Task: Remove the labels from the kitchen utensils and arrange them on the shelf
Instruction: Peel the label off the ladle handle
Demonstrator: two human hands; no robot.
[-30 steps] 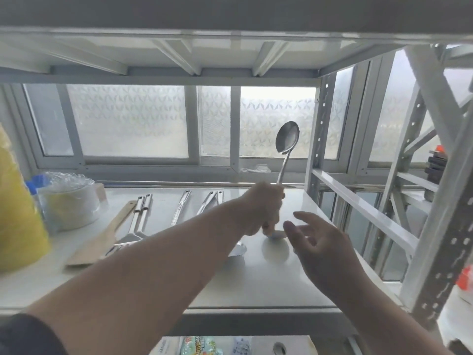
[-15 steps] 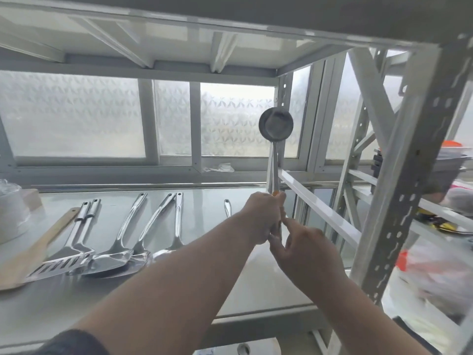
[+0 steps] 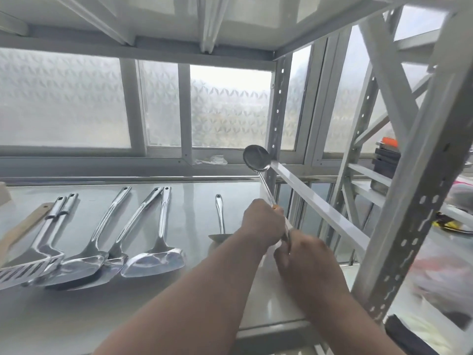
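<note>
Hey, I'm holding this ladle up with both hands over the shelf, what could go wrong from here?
1. The ladle bowl stands close to the shelf post and rail; tilting it further may knock them.
2. Both the left hand and right hand grip low on the handle, so if the grip slips while you work at it, the ladle may drop onto the shelf.
3. The small spoon lies right beside your left wrist; you might nudge it.

No legible text, brand, number or sign on any surface; view too blurred for print.
</note>
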